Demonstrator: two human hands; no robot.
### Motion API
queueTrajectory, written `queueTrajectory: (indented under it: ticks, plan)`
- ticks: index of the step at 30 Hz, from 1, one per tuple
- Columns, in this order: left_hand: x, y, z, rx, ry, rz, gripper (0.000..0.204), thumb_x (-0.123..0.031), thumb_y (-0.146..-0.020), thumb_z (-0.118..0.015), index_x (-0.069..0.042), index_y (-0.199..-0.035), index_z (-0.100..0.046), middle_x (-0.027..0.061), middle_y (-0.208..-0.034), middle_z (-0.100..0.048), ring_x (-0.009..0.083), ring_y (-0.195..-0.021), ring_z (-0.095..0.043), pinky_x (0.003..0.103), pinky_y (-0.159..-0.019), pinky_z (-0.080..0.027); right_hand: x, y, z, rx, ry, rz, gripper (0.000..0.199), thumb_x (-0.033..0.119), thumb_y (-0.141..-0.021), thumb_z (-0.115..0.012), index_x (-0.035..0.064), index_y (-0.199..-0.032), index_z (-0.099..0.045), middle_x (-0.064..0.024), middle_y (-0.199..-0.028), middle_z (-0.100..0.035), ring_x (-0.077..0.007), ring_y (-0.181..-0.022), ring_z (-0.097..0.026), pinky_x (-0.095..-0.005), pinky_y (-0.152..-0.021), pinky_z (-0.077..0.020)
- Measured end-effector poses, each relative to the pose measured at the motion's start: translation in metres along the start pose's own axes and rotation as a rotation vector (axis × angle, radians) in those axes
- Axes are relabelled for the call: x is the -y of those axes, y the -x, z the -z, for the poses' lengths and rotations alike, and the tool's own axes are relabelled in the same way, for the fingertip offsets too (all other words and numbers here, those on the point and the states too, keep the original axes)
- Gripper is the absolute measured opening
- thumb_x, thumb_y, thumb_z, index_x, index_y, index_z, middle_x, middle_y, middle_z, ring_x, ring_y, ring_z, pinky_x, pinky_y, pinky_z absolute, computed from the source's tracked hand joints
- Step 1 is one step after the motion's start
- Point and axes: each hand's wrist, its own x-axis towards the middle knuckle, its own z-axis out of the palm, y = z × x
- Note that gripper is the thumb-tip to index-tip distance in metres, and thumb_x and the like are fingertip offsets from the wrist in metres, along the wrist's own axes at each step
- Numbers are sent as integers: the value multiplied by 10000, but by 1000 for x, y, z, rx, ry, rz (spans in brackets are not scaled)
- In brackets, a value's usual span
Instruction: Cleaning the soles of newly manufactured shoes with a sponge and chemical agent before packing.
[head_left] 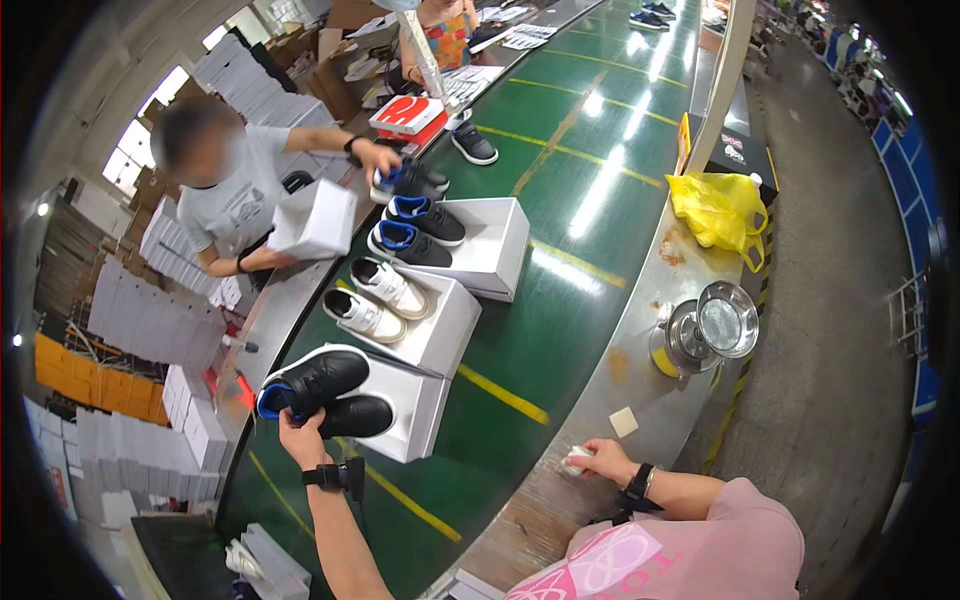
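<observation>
Green conveyor belt (560, 300) runs through a shoe workshop, and on it the left hand (297, 437) is clamped on the heel of a black sneaker (312, 380) with blue lining, which sits with its twin on a white open box (415, 410) at the belt's near end. Off the belt's right edge, on the metal ledge (640, 330), the right hand (600, 458) is clenched around a small white wad (575, 462). Farther up the belt come a box with white sneakers (375, 300), then one with black-and-blue sneakers (415, 232), while a co-worker (235, 195) at the belt's left side holds a white box (313, 222).
</observation>
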Motion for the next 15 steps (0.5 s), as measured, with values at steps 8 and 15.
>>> queueTrajectory:
  ticks: [8,15]
  plan:
    - [-44,216,-20,52,623,840,331,-25,-859,-765,-204,-1110,-646,6,-1044,-672,184,-911,-643,381,-710,-479,15,42,33,52,132,344,430,257,-854,-828,3,-1168,-680,-80,-956,-728,-138,-840,-696,-301,-750,-569]
    - [18,396,-47,-20,805,1485,210,-193,-914,-772,-124,-1065,-643,37,-1018,-652,216,-990,-582,428,-880,-439,71,109,122,-345,398,1034,424,174,-800,-854,56,-1168,-677,-126,-1072,-713,-271,-920,-700,-354,-798,-561]
